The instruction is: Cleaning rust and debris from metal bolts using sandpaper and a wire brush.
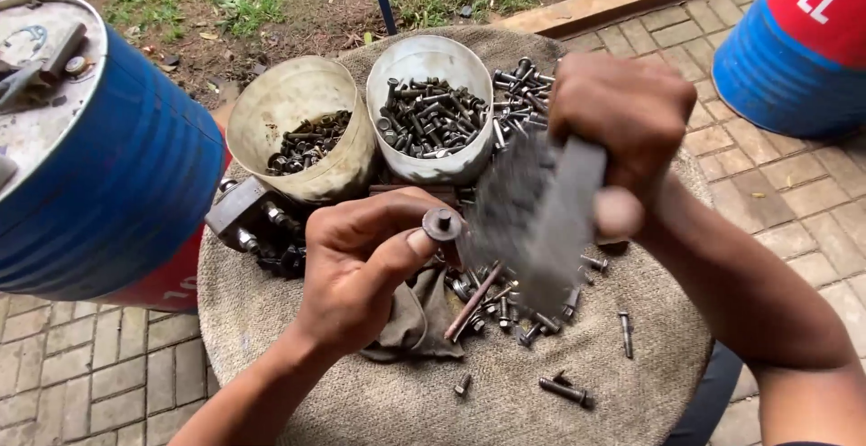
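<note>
Your left hand (361,266) pinches 1 bolt (442,224); your right hand (622,117) grips 1 blurred brush (541,220); 2 tubs (302,126) behind hold bolts.

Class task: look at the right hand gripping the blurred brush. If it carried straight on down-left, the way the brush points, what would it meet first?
Probably the bolt head pinched in the left hand; the right hand aims its brush there, though blur hides the depth. Loose bolts lie beneath.

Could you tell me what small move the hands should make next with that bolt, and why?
Probably one more brush stroke across the bolt: the left hand pinches it head-up, and the right hand grips a motion-blurred brush right beside it, over the loose bolts on the burlap.
</note>
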